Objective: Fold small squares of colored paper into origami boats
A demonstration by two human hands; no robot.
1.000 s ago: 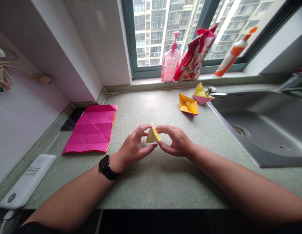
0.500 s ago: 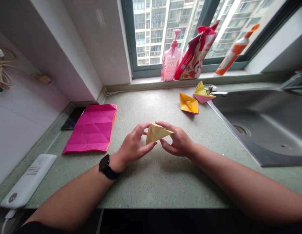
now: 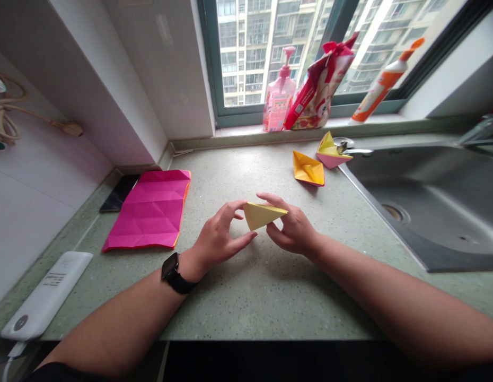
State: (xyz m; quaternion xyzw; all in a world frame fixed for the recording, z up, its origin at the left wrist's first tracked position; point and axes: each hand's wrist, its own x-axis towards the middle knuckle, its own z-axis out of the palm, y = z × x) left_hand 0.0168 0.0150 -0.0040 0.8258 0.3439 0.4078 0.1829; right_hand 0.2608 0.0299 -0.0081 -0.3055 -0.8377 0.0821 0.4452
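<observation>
Head | your left hand (image 3: pixel 217 239) and right hand (image 3: pixel 292 228) pinch the folded yellow paper (image 3: pixel 264 216) between them, over the counter (image 3: pixel 230 313); uneven squeezing could crush its creases, a loose pinch drop it | one white power bank (image 3: pixel 47 294), one creased pink paper (image 3: pixel 149 209) (layers uncountable), one folded yellow paper, two paper boats (image 3: pixel 301 167), one sink (image 3: pixel 389 249)

I can't make out one word or number from here. Behind the sink (image 3: pixel 433 199), the white-and-orange bottle (image 3: pixel 384 87) carries a label (image 3: pixel 378 90) too small to read. Left of the sink, the red bag (image 3: pixel 329 79) shows pale lettering and what looks like a square code (image 3: pixel 299 107); farther left of it, the pink pump bottle (image 3: pixel 279 106) bears blurred print. Well left of the sink, dark lines of type (image 3: pixel 54 276) on the white oblong device (image 3: pixel 43 300) are illegible.
</observation>
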